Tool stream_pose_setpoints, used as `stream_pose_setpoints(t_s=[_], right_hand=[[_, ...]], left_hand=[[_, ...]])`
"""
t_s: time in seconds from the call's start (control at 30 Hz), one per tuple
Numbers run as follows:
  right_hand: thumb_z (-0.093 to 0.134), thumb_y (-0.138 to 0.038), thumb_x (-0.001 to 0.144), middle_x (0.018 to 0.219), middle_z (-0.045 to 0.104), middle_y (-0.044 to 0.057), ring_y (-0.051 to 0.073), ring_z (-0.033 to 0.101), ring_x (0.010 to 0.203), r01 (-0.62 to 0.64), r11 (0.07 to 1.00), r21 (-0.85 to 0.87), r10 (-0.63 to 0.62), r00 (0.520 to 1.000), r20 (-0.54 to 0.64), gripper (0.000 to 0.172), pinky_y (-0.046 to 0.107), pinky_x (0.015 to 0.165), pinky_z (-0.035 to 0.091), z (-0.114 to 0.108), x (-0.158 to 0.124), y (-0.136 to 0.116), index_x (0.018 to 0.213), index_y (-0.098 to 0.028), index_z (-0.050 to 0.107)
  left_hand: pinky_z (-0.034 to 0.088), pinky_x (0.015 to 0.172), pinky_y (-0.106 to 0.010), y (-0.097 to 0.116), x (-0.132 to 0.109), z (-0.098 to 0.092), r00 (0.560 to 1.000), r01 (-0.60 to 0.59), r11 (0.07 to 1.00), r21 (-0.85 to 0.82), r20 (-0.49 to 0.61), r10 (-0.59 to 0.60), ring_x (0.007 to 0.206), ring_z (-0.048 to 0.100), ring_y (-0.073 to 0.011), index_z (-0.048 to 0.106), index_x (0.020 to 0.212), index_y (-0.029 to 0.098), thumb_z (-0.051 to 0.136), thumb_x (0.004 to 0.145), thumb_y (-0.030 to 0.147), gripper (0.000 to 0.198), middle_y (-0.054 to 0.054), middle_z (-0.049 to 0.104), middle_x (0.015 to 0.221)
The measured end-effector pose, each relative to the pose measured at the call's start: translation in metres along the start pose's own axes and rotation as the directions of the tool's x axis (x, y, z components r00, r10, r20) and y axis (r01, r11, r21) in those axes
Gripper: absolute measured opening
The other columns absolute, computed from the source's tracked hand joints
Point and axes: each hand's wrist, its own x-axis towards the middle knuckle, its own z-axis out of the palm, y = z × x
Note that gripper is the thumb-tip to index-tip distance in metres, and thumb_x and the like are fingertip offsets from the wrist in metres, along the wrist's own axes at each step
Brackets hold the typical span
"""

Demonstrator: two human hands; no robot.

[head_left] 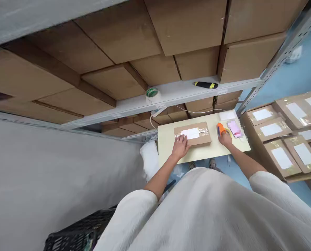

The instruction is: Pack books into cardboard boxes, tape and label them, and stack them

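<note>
A small taped cardboard box (201, 139) with a white label (190, 133) lies on the pale yellow table (168, 153). My left hand (181, 146) rests on its near left corner, fingers stretched out over the top and touching the label's edge. To the right of the box, my right hand (225, 138) is closed round an orange tape dispenser (220, 128) at the tabletop. Part of the dispenser is hidden under the fingers. Just beyond that hand lies a pink phone-like thing (234, 129), partly blurred out.
A large open carton (260, 153) of labelled boxes stands at the right. Above the table's far edge runs a metal shelf (181, 92) stacked with cartons, bearing a tape roll (152, 93) and a black-and-yellow cutter (205, 85). A black crate (74, 233) sits lower left.
</note>
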Motion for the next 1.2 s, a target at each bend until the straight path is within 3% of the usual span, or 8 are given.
stream_pose_setpoints(t_s=[0.2,0.43,0.57,0.73,0.83,0.93,1.1,1.2], right_hand=[[0.060,-0.042,0.104,0.131,0.073,0.026,0.038,0.067,0.130,-0.098,0.995,0.017,0.099,0.994,-0.051,0.051,0.046,0.100,0.054,0.000,0.009,-0.012,0.144,-0.011,0.065],[0.060,-0.036,0.103,0.130,0.072,0.025,0.036,0.070,0.121,-0.076,0.997,0.030,0.077,0.996,-0.046,0.040,0.040,0.091,0.054,-0.013,0.001,-0.005,0.135,-0.013,0.070],[0.052,-0.036,0.105,0.120,0.077,0.024,0.036,0.072,0.113,-0.011,0.999,0.045,0.016,0.994,-0.105,0.039,0.040,0.089,0.053,-0.042,-0.014,0.008,0.127,-0.012,0.073],[0.052,-0.042,0.102,0.115,0.081,0.017,0.032,0.073,0.103,0.220,0.929,0.298,-0.165,0.966,-0.197,0.041,0.039,0.088,0.054,-0.095,-0.030,0.009,0.121,-0.016,0.077],[0.056,-0.050,0.099,0.118,0.082,0.012,0.032,0.071,0.108,0.379,0.803,0.459,-0.299,0.924,-0.239,0.044,0.041,0.097,0.054,-0.123,-0.039,-0.010,0.121,-0.019,0.079],[0.063,-0.058,0.095,0.123,0.081,0.009,0.033,0.069,0.116,0.458,0.674,0.580,-0.401,0.886,-0.234,0.049,0.045,0.109,0.051,-0.138,-0.047,-0.046,0.123,-0.022,0.080],[0.067,-0.058,0.088,0.120,0.081,0.008,0.033,0.066,0.119,0.463,0.594,0.658,-0.528,0.842,-0.116,0.044,0.045,0.111,0.049,-0.127,-0.058,-0.115,0.111,-0.022,0.081],[0.064,-0.053,0.085,0.110,0.079,0.007,0.030,0.066,0.110,0.445,0.595,0.669,-0.565,0.824,-0.045,0.038,0.041,0.103,0.051,-0.114,-0.057,-0.138,0.101,-0.022,0.077]], left_hand=[[0.035,0.133,-0.061,0.001,0.000,0.001,1.000,0.018,0.999,-0.034,-0.009,-0.018,0.158,0.046,-0.0421,0.051,0.164,0.015,0.058,0.105,0.045,0.067,-0.024,0.051,0.169],[0.032,0.134,-0.061,0.000,-0.002,0.003,0.999,0.035,0.995,-0.092,-0.027,-0.037,0.160,0.043,-0.0426,0.052,0.165,0.016,0.058,0.105,0.044,0.067,-0.022,0.050,0.171],[0.032,0.134,-0.061,-0.001,0.000,0.003,0.998,0.026,0.992,-0.124,-0.048,-0.032,0.159,0.044,-0.0425,0.053,0.165,0.018,0.061,0.103,0.045,0.067,-0.021,0.052,0.169],[0.032,0.133,-0.060,-0.002,0.001,0.004,0.997,0.012,0.990,-0.141,-0.078,-0.023,0.159,0.045,-0.0427,0.056,0.163,0.017,0.062,0.104,0.046,0.066,-0.022,0.052,0.170],[0.032,0.133,-0.059,-0.002,0.000,0.007,0.993,0.000,0.989,-0.150,-0.113,-0.017,0.158,0.045,-0.0419,0.056,0.163,0.017,0.061,0.104,0.045,0.066,-0.022,0.053,0.169],[0.032,0.134,-0.057,-0.001,0.000,0.010,0.989,-0.012,0.987,-0.160,-0.150,-0.013,0.158,0.046,-0.0408,0.057,0.163,0.018,0.062,0.104,0.045,0.065,-0.021,0.054,0.168],[0.033,0.133,-0.057,0.001,0.000,0.013,0.983,-0.014,0.986,-0.165,-0.182,-0.017,0.158,0.046,-0.0404,0.057,0.164,0.018,0.063,0.104,0.047,0.067,-0.021,0.054,0.169],[0.033,0.133,-0.057,0.001,0.000,0.013,0.984,-0.015,0.987,-0.158,-0.176,-0.013,0.158,0.046,-0.0399,0.056,0.165,0.018,0.062,0.104,0.049,0.068,-0.020,0.054,0.170]])
